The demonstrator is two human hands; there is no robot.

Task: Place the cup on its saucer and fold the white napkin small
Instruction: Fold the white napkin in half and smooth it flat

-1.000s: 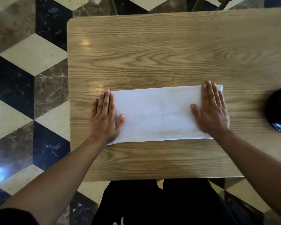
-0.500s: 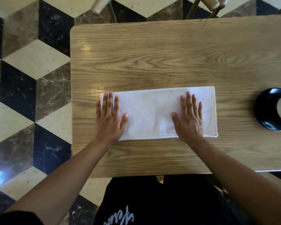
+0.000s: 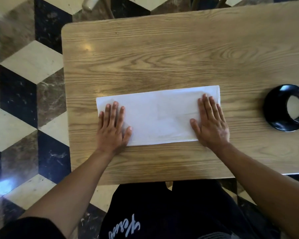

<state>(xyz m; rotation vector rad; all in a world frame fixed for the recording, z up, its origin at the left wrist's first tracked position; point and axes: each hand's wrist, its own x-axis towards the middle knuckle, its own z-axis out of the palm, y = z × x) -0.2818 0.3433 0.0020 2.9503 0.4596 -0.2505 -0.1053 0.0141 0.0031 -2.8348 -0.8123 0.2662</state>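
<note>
The white napkin (image 3: pixel 160 118) is lying as a long folded strip across the near middle of the wooden table (image 3: pixel 162 54), its long sides running left to right. The left hand (image 3: pixel 111 128) is resting flat on the napkin's left end, fingers straight and spread, gripping nothing, and the right hand (image 3: pixel 211 123) is pressing flat on the right end in the same way, its palm overhanging the near edge onto the wood. Well apart to the right, at the edge of view, the black cup (image 3: pixel 298 106) is sitting on its black saucer (image 3: pixel 273 109), so that half of the job is looking done (the cup is partly cut off by the frame, so how squarely it is seated cannot be told). The napkin is probably being smoothed ahead of a fold across its length. The risk from here lies in the cloth: if one hand is lifting an end while the other is easing off, the layers underneath may be sliding on the smooth tabletop and the edges coming out misaligned. A wide sweep of the right arm toward the far right could also be knocking the cup.
</note>
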